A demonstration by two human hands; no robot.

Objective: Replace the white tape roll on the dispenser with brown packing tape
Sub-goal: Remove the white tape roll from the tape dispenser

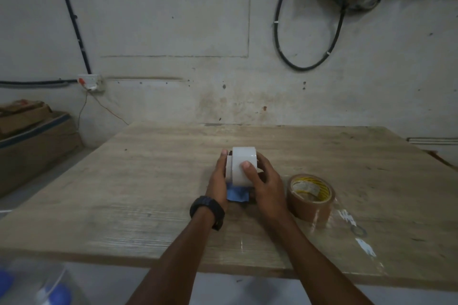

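The white tape roll [241, 160] sits on the dispenser [237, 193], whose blue handle part shows below the roll near the table's middle. My left hand [218, 181] grips the dispenser's left side, its fingers reaching up beside the roll. My right hand [265, 186] holds the roll from the right, thumb pressed on its front face. The brown packing tape roll [311, 198] lies flat on the table just right of my right hand, with a yellow label inside its core.
The wooden table [148, 193] stands against a stained wall. A clear plastic wrapper [357, 233] lies at the near right, by the brown roll. Cardboard boxes [32, 136] sit on the floor to the left. A blurred blue-and-clear object [49, 290] is at the bottom left.
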